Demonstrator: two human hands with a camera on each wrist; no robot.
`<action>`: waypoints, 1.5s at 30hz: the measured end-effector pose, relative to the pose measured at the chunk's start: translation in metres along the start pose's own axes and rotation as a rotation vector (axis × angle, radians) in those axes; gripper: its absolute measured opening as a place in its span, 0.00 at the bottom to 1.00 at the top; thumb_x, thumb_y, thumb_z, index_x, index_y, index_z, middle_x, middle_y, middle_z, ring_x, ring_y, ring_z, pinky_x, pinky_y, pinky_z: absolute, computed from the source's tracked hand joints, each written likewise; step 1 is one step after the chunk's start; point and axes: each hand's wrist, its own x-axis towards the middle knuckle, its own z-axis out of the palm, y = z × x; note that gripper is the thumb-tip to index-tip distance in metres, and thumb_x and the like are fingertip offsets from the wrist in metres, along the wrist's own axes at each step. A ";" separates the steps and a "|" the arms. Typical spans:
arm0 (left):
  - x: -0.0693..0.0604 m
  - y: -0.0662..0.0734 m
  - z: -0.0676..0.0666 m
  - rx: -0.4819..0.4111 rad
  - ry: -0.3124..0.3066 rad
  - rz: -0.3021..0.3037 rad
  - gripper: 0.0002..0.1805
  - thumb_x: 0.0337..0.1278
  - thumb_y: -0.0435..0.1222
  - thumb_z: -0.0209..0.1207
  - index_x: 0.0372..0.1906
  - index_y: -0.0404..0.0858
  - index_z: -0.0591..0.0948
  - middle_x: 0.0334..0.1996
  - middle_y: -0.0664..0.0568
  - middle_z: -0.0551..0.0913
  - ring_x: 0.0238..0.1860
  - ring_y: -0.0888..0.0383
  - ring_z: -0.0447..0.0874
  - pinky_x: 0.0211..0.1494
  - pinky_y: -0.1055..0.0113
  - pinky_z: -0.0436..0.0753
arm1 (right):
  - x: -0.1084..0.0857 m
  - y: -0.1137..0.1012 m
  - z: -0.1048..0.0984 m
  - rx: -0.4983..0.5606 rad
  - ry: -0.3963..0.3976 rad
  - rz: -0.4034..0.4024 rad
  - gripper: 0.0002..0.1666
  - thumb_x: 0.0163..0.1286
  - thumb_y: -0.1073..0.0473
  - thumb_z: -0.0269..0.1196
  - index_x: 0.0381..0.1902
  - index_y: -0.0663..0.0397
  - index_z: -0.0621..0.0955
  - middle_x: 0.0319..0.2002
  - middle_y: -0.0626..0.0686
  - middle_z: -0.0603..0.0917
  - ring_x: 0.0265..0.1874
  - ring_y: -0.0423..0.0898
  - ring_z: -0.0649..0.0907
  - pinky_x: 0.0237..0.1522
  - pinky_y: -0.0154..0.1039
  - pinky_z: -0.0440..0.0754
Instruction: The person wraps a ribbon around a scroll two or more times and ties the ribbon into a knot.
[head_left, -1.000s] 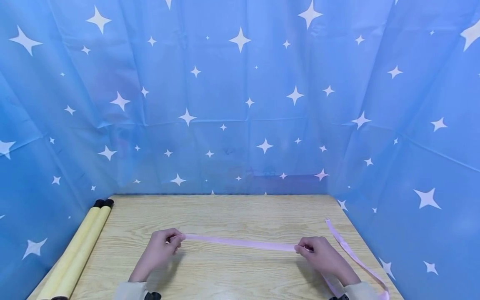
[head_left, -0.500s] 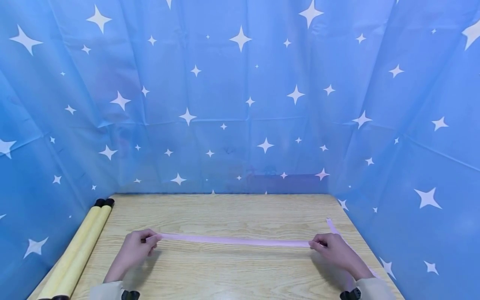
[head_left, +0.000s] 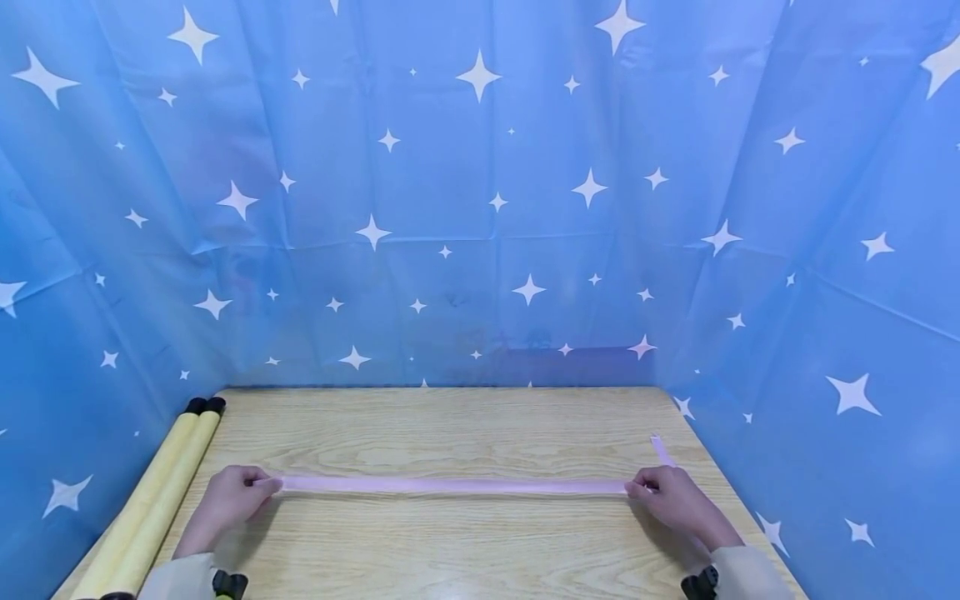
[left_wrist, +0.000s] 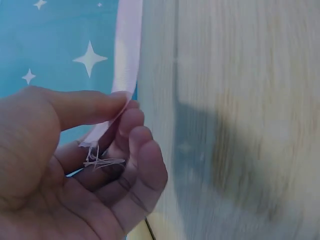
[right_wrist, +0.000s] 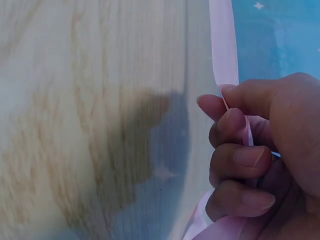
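Note:
A pink ribbon (head_left: pixel 450 485) stretches nearly straight across the table, held between both hands. My left hand (head_left: pixel 234 497) pinches it between thumb and fingers at its left end; in the left wrist view the frayed tip with loose threads (left_wrist: pixel 102 161) pokes out below the thumb. On the other side my right hand (head_left: pixel 678 502) pinches the ribbon between thumb and index finger. The right wrist view shows the ribbon (right_wrist: pixel 224 42) passing down through the palm, the other fingers curled. Past the right hand, a ribbon tail (head_left: pixel 662 450) lies on the table, partly hidden by the hand.
Two yellow rolls with black ends (head_left: pixel 161 500) lie side by side along the left edge of the wood-grain table (head_left: pixel 450 425). A blue curtain with white stars (head_left: pixel 450 208) hangs behind the table and on both sides.
My left hand has moved well to the left and my right hand a little to the right. The span of ribbon between them has grown longer.

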 end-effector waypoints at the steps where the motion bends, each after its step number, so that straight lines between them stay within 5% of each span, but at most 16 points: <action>1: 0.001 -0.002 -0.001 0.001 -0.005 -0.016 0.13 0.67 0.39 0.60 0.32 0.34 0.84 0.18 0.52 0.78 0.23 0.56 0.74 0.28 0.65 0.72 | 0.000 0.000 0.000 -0.005 0.002 0.001 0.11 0.74 0.54 0.64 0.29 0.47 0.85 0.22 0.42 0.79 0.20 0.36 0.69 0.26 0.32 0.67; 6: 0.001 -0.007 -0.001 -0.022 -0.039 -0.070 0.10 0.64 0.37 0.61 0.31 0.33 0.83 0.21 0.51 0.79 0.24 0.57 0.76 0.27 0.65 0.76 | 0.004 0.001 0.003 -0.017 -0.005 -0.002 0.11 0.73 0.53 0.66 0.29 0.47 0.85 0.22 0.43 0.79 0.20 0.36 0.69 0.27 0.32 0.67; 14: 0.004 -0.007 0.004 0.062 -0.061 -0.054 0.09 0.61 0.36 0.61 0.28 0.35 0.80 0.19 0.51 0.78 0.23 0.56 0.75 0.27 0.64 0.74 | 0.008 0.006 0.009 -0.030 -0.027 0.029 0.14 0.71 0.51 0.67 0.26 0.47 0.79 0.21 0.43 0.75 0.20 0.36 0.68 0.30 0.32 0.67; 22: 0.008 -0.003 0.003 0.059 -0.053 -0.064 0.09 0.61 0.34 0.61 0.37 0.30 0.80 0.20 0.48 0.77 0.23 0.55 0.74 0.27 0.63 0.73 | 0.010 0.002 0.011 -0.043 -0.035 0.044 0.14 0.73 0.51 0.65 0.27 0.46 0.77 0.21 0.44 0.73 0.21 0.37 0.69 0.29 0.32 0.65; 29: 0.008 -0.002 -0.006 0.131 -0.065 -0.053 0.22 0.61 0.42 0.65 0.49 0.27 0.78 0.35 0.40 0.84 0.34 0.50 0.81 0.33 0.58 0.78 | 0.007 0.002 0.013 -0.053 -0.042 0.036 0.13 0.74 0.51 0.64 0.30 0.46 0.77 0.22 0.43 0.73 0.21 0.37 0.69 0.29 0.33 0.65; 33: 0.009 -0.005 -0.014 0.174 -0.028 0.006 0.32 0.62 0.45 0.65 0.57 0.21 0.75 0.45 0.30 0.83 0.42 0.41 0.83 0.40 0.51 0.82 | 0.006 0.001 0.014 -0.060 -0.038 0.035 0.12 0.74 0.52 0.64 0.31 0.45 0.77 0.21 0.43 0.73 0.21 0.37 0.68 0.29 0.33 0.64; 38: 0.008 -0.013 -0.026 0.251 0.066 0.066 0.40 0.62 0.48 0.66 0.63 0.18 0.69 0.53 0.17 0.73 0.52 0.23 0.72 0.49 0.36 0.78 | 0.006 0.000 0.016 -0.072 -0.028 0.045 0.11 0.74 0.52 0.65 0.30 0.45 0.77 0.21 0.43 0.71 0.21 0.38 0.68 0.29 0.33 0.64; 45: 0.007 -0.027 -0.048 0.296 0.105 0.006 0.49 0.60 0.52 0.67 0.68 0.17 0.61 0.57 0.11 0.60 0.55 0.17 0.55 0.47 0.30 0.74 | 0.006 0.001 0.019 -0.065 -0.033 0.064 0.11 0.73 0.52 0.65 0.31 0.44 0.77 0.20 0.44 0.71 0.21 0.38 0.67 0.28 0.33 0.64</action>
